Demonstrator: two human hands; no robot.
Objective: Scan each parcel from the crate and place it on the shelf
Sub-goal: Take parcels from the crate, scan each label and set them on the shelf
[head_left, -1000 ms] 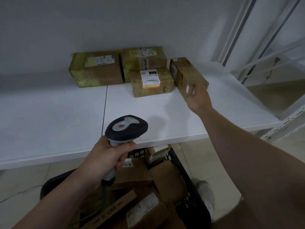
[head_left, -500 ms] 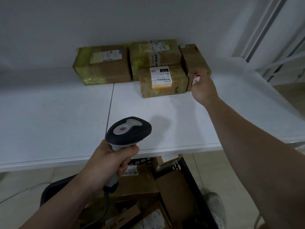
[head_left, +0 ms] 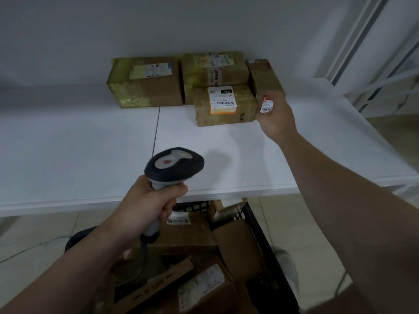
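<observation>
On shelf (head_left: 90, 155), right hand (head_left: 275, 116) grips narrow parcel (head_left: 264, 80); left hand (head_left: 147, 207) grips scanner (head_left: 174, 165).

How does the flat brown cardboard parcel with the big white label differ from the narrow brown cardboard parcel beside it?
The flat brown cardboard parcel bears a large orange-edged white label on top; the narrow brown cardboard parcel has a small red-and-white one on its near end. The flat one lies untouched; the right hand holds the narrow one's near end. Both are brown cardboard on the white shelf.
</observation>
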